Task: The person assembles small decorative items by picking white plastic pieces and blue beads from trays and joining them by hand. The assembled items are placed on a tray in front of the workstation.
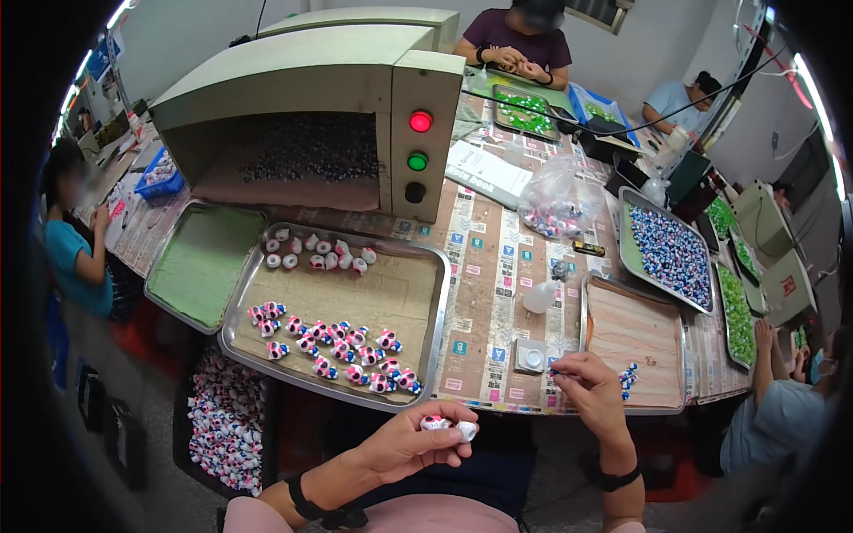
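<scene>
My left hand [425,441] is closed around a small pink-and-white toy figure head [434,422] and a rounded white toy piece [466,431]. Above the table's near edge, my right hand [593,391] pinches a tiny blue piece [554,372] between thumb and fingertips. Just left of those fingertips sits a square white holder with a round cup [530,356]. Several small blue-and-white parts [629,380] lie right of my right hand, on a paper-lined tray [635,330]. To the left, a metal tray [442,293] bears rows of pink, white and blue toy figures [342,342] and plain white pieces [330,260].
A beige machine [293,62] with a dark opening stands behind the left trays. Near it are a green-lined tray [203,266], a plastic bag [560,200], a squeeze bottle [540,297] and a tray of blue parts [671,258]. A bin of figures [227,417] stands below left. Co-workers sit around.
</scene>
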{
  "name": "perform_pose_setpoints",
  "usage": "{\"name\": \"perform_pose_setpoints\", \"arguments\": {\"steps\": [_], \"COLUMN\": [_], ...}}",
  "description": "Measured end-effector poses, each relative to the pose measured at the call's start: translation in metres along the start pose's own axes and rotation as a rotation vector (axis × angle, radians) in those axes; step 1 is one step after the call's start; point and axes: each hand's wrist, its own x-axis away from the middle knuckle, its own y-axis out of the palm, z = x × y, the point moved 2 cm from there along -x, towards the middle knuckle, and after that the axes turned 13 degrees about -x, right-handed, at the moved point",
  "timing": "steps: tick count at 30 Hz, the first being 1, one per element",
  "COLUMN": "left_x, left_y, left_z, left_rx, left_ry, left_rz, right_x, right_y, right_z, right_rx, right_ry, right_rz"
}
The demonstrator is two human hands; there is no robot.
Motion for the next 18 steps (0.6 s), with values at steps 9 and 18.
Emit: {"name": "perform_pose_setpoints", "arguments": {"steps": [9, 18], "left_x": [0.004, 0.002], "left_y": [0.010, 0.012], "left_z": [-0.003, -0.008], "left_rx": [0.004, -0.069], "left_ry": [-0.009, -0.019], "left_rz": [-0.025, 0.050], "right_x": [-0.021, -0.030], "right_y": [0.018, 0.026], "right_z": [-0.002, 0.013], "right_rx": [0.319, 0.453], "right_ry": [-0.161, -0.284], "right_rz": [-0.002, -0.066]}}
